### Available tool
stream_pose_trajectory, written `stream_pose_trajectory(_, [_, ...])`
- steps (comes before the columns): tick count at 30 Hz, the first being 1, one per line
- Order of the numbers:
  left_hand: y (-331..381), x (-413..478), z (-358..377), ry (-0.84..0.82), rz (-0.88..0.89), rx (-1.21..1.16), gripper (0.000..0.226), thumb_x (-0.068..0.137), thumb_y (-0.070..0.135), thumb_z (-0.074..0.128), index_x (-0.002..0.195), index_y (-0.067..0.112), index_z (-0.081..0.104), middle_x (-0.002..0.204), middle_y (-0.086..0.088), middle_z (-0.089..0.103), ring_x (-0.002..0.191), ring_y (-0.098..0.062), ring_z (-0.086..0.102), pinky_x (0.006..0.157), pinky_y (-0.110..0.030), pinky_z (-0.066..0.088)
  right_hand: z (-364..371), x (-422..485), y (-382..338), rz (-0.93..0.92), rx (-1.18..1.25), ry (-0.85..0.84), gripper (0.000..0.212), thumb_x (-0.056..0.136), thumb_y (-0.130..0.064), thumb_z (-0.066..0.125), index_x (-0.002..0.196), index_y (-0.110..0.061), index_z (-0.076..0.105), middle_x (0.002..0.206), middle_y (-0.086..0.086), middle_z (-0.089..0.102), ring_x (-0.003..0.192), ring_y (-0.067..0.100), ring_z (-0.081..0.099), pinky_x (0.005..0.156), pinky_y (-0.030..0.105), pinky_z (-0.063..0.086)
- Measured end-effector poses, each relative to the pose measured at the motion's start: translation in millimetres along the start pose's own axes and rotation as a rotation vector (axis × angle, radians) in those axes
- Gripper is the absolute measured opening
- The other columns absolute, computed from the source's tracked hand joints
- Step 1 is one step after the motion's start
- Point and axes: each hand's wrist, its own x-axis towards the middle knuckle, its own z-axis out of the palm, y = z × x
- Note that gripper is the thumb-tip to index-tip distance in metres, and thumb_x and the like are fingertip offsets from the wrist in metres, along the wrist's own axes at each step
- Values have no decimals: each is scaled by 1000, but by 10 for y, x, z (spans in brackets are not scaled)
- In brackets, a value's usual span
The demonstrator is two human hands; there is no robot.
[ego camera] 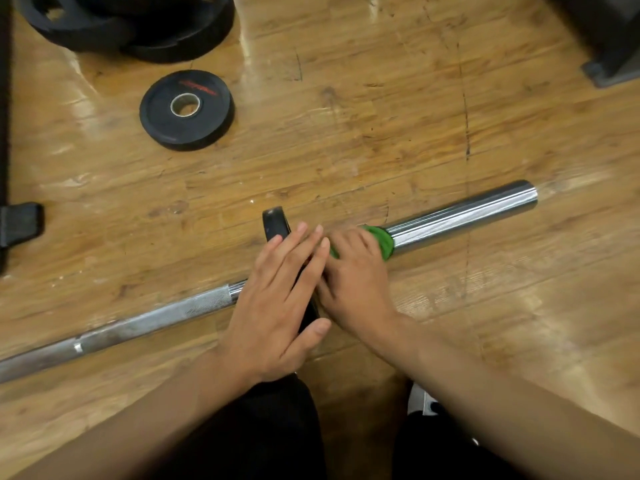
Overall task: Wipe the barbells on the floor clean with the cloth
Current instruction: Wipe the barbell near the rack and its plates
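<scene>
Gripping the green cloth (382, 242) with the right hand (356, 271), fingers curled down over it and holding it wrapped round the chrome sleeve (460, 216) of the barbell (138, 323). Only a green fold showing past the knuckles, on the side toward the sleeve's free end. Just beside, touching the right hand, the left hand (277, 299) laid flat with straight fingers along a black plate (275, 223) standing upright on the bar, thumb resting across the plate's near edge; nothing clenched there.

Barbell lying straight on the wooden floor (346, 133), slanting from the near left up toward the far right. Sleeve bright and reflective, ending well short of the floor's right side. Left of the hands, a knurled stretch of shaft, then a duller, smudged length running out at the left edge of view.

Farther back on the floor and to the left, well apart from the bar, a small black weight plate (187, 110) lying flat, with red lettering and a metal-ringed hole. Beyond it, toward the far left corner, a heap of larger black plates (131, 26). By the left side, a dark strap-like piece (20, 225), too cut off to identify. In the far right corner, the dark base of some equipment (609, 46).

Nearest the camera, dark trousers (263, 427) and a bit of white shoe (420, 400) between the forearms.
</scene>
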Motion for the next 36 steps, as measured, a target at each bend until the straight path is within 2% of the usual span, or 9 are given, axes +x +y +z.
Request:
stream_pose_trajectory(4, [-51,31,-5,-3,-2,64,80,109,56,18,156,-6,37,166,-22,32,160,-32,18,130,-46,10,-88,-69,433,-181,-39,16,32,103,-31,55,124,-12,69,114,13,67,110,32,59,105,48,39])
stream_pose_trajectory(10, [-160,127,-6,1,-14,127,81,106,61,33,156,-3,40,162,-24,38,158,-35,22,131,-47,11,-424,-122,1589,158,-163,233,37,109,-32,45,118,-8,72,118,16,67,117,37,61,112,56,37])
stream_pose_trajectory(13, [-242,271,-29,6,-102,124,81,102,61,41,157,1,40,161,-21,40,158,-32,21,131,-45,11,-345,68,1460,389,-142,295,32,107,-27,50,116,-6,72,122,19,66,127,38,57,115,58,34])
stream_pose_trajectory(15, [-308,393,-63,-13,-198,78,82,99,61,43,158,4,40,163,-18,39,160,-29,17,131,-45,11,-238,185,1149,445,-149,301,32,106,-27,50,120,-8,72,127,19,65,133,38,52,117,59,32])
stream_pose_trajectory(20, [-574,740,-195,-27,-353,118,89,97,68,34,161,7,34,170,-17,24,162,-28,7,130,-41,3,78,302,278,115,-26,23,40,106,-31,45,141,-23,61,149,11,55,149,32,36,128,53,13])
stream_pose_trajectory(24, [-672,766,-218,28,-276,187,82,102,62,38,156,1,40,169,-20,26,161,-32,12,130,-47,7,53,496,641,-58,-34,-19,42,104,-34,46,142,-24,61,150,11,55,146,30,42,127,48,18])
stream_pose_trajectory(30, [-679,769,-112,67,-271,224,78,99,53,47,155,-1,40,165,-22,31,159,-35,16,131,-40,1,-168,625,1659,250,-93,255,34,107,-28,47,129,-13,69,138,14,62,142,33,47,124,50,22])
stream_pose_trajectory(34, [-916,1021,-202,52,-322,170,73,101,57,39,154,7,48,162,-19,38,159,-35,16,130,-45,3,-29,999,1351,487,-106,348,30,104,-23,50,118,-8,72,127,18,65,137,37,50,123,57,24])
stream_pose_trajectory(36, [-1014,1122,-247,69,-347,152,75,103,60,32,154,6,47,162,-19,38,159,-35,17,130,-47,5,122,1075,952,395,-70,304,27,103,-21,51,118,-10,71,126,17,66,136,38,51,123,59,24])
